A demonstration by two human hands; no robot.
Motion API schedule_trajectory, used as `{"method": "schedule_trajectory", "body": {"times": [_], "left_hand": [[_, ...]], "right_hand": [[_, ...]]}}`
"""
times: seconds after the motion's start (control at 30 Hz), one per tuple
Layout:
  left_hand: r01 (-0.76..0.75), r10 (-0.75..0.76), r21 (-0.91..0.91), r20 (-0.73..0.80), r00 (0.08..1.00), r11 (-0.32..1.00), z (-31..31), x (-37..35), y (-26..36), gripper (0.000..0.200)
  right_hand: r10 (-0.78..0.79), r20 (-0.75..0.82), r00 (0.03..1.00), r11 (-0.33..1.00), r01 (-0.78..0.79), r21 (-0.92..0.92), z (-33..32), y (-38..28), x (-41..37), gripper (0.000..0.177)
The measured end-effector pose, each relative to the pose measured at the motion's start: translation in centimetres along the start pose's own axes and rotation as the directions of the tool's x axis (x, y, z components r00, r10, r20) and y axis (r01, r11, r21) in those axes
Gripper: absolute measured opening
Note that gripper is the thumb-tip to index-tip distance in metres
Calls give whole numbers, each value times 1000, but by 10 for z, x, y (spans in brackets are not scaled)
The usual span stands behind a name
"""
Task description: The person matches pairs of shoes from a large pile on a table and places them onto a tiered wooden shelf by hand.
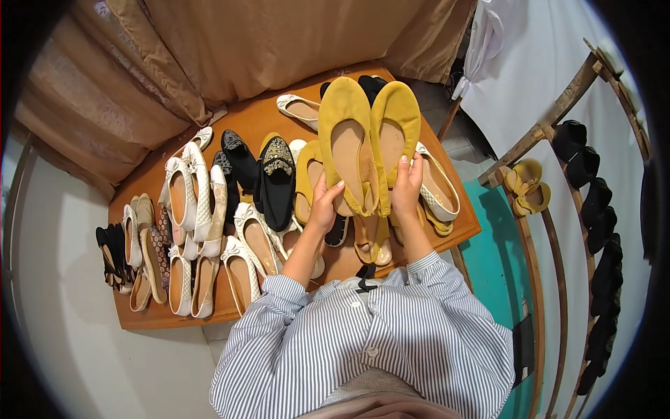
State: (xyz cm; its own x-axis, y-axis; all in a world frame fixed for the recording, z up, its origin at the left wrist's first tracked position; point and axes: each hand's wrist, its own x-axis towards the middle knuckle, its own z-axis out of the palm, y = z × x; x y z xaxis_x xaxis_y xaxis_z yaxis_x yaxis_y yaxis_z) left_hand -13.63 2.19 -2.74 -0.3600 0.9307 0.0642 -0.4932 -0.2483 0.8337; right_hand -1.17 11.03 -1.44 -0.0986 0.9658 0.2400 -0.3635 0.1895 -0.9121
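Note:
Two yellow flat shoes are held up side by side over the table, toes pointing away from me. My left hand (325, 202) grips the left yellow shoe (344, 98), its thumb lying across the side. The right yellow shoe (398, 105) is in my right hand (407, 183), thumb on the inner edge and fingers underneath, mostly hidden. Below them more yellow flats (308, 174) lie on the table, partly covered. Beside my right hand rests a white flat shoe (438, 185). Left of my left hand stands a black loafer (277, 185) with a glittery top.
The orange-brown table (258, 112) carries several white quilted flats (183, 188), black shoes and patterned shoes on its left half. Brown curtains (279, 42) hang behind it. To the right, a wooden rack (558, 105) holds black shoes (604, 265) and a yellow pair (527, 187).

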Motion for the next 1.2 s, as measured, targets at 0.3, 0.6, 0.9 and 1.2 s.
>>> {"method": "schedule_trajectory", "body": {"times": [0.3,0.6,0.9,1.2], "left_hand": [[-55,55,16,15,998,998,-1,1,-6,47],[139,-190,197,268,945,970,62,3,-53,40],[338,-544,478,404,735,811,206,-20,-168,32],[236,-666,642,589,459,730,386,10,-306,17]], "right_hand": [[-38,-25,999,996,40,78,-1,-11,-9,27],[-159,-385,909,987,157,-39,-81,-22,-42,23],[-211,-770,602,976,87,-200,-256,-53,-89,30],[-142,-873,466,973,-94,-209,-464,-99,-45,31]]}}
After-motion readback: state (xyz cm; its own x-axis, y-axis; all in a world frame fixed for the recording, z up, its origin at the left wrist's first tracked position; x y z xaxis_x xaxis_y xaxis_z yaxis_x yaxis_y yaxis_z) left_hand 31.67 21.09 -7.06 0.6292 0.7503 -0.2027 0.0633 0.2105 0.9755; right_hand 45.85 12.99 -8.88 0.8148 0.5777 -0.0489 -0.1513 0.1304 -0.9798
